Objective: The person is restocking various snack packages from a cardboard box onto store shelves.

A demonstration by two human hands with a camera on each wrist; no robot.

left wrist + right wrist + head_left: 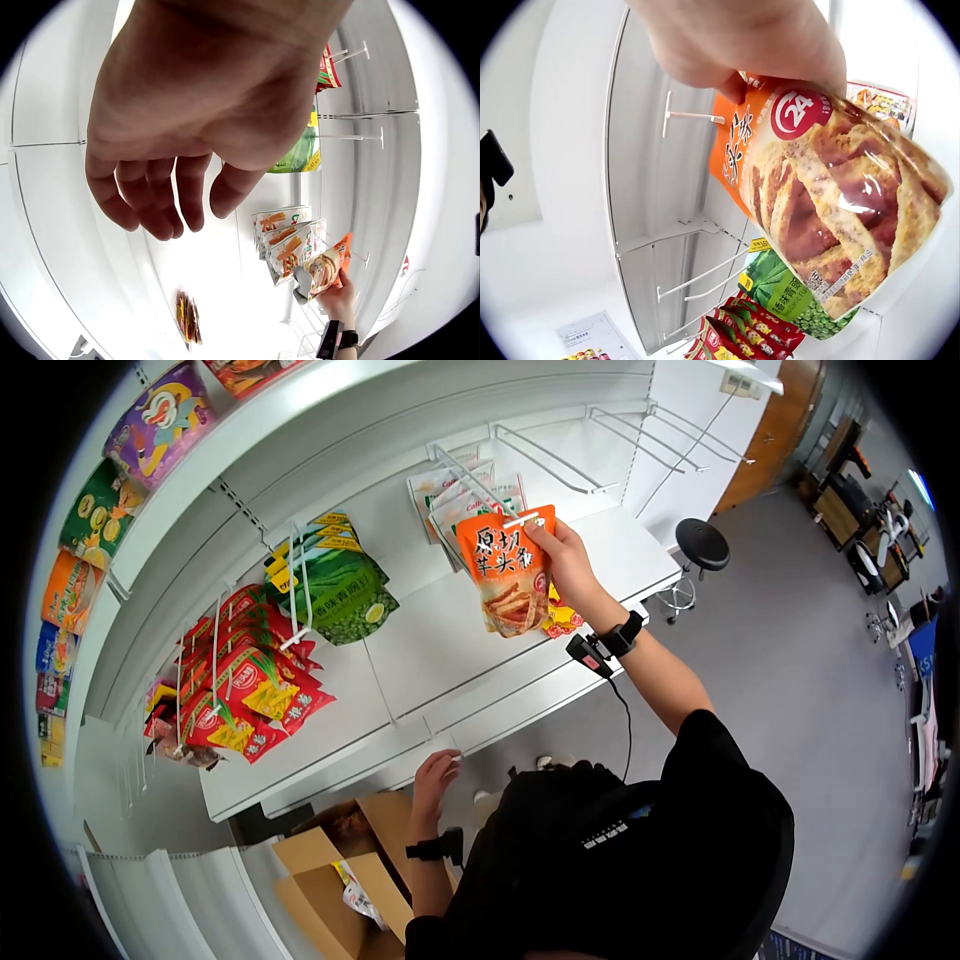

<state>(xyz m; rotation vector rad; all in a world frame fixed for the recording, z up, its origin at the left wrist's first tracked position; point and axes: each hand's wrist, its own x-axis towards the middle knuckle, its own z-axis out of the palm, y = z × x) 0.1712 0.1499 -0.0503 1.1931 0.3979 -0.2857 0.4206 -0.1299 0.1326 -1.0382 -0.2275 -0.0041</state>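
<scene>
Your right hand point(568, 558) is gripping an orange snack bag point(505, 580) by its top; your left hand point(435, 775) is hanging relaxed, empty, beside the shelf point(420, 650) edge.

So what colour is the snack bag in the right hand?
Orange bag, clearest in head view.

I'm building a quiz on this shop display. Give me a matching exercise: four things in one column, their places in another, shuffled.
Things:
1 orange bag
2 green bags
3 red bags
4 box

Places:
a hanging left of the green ones
b below the shelf, by the left hand
c held by the right hand
d hanging between the red and the orange

Pairs: 1-c; 2-d; 3-a; 4-b
</scene>
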